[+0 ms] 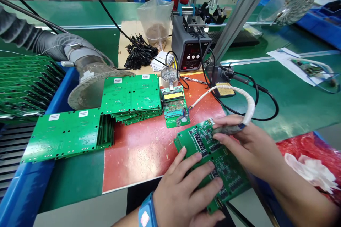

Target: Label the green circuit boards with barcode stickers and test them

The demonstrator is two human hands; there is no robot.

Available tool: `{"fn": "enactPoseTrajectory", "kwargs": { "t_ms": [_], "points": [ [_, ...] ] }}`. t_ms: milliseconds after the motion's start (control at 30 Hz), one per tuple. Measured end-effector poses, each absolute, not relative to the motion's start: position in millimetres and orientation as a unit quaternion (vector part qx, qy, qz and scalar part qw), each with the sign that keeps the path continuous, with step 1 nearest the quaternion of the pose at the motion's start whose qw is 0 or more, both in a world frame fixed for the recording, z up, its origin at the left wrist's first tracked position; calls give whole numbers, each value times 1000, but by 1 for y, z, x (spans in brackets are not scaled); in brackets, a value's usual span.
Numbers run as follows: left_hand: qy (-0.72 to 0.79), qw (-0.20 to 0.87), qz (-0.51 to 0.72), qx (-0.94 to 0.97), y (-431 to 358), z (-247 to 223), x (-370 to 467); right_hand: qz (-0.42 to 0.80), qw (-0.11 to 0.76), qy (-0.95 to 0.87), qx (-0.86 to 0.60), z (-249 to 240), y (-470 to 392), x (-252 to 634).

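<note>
My left hand (186,188) lies across a small stack of green circuit boards (231,159), fingers spread over the top board and thumb at its near edge, steadying it. Black digit displays and chips show on that board. Between thumb and fingers, my right hand (247,142) pinches the grey taped end of a white-wrapped cable probe (226,129), held against the top board's far right part. Its tip is hidden. The cable loops back to a small programmer board (174,108) with a yellowish screen and a blue-green socket.
Stacked green boards (130,94) stand at left, another stack (64,133) partly over a blue bin (45,181). Behind are a fume hose funnel (87,85), black parts (140,51), a soldering station (190,46) and an iron stand (225,90). Red plastic (303,152) lies at right.
</note>
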State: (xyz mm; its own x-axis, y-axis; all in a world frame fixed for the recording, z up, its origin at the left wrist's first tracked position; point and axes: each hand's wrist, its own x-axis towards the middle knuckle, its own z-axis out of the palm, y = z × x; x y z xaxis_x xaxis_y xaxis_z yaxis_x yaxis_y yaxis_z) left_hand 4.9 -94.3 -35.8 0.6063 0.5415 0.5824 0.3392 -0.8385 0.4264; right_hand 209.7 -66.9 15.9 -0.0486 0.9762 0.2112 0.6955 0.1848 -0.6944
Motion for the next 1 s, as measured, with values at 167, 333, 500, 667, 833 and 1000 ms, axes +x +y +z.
{"fn": "enactPoseTrajectory", "kwargs": {
  "t_ms": [167,333,500,667,833,1000],
  "points": [
    [241,139,373,885,-93,-37,4,187,321,-715,-593,15,-66,211],
    [238,141,376,885,-90,-36,4,171,329,-730,-574,15,-67,211],
    [244,151,390,875,-89,-37,3,170,339,-739,-557,10,-68,211],
    [248,157,400,868,-89,-38,4,179,344,-738,-553,5,-68,211],
    [254,159,416,859,-88,-38,7,178,331,-729,-572,3,-67,208],
    [250,147,419,860,-87,-42,7,167,343,-734,-562,3,-66,206]
  ]
}}
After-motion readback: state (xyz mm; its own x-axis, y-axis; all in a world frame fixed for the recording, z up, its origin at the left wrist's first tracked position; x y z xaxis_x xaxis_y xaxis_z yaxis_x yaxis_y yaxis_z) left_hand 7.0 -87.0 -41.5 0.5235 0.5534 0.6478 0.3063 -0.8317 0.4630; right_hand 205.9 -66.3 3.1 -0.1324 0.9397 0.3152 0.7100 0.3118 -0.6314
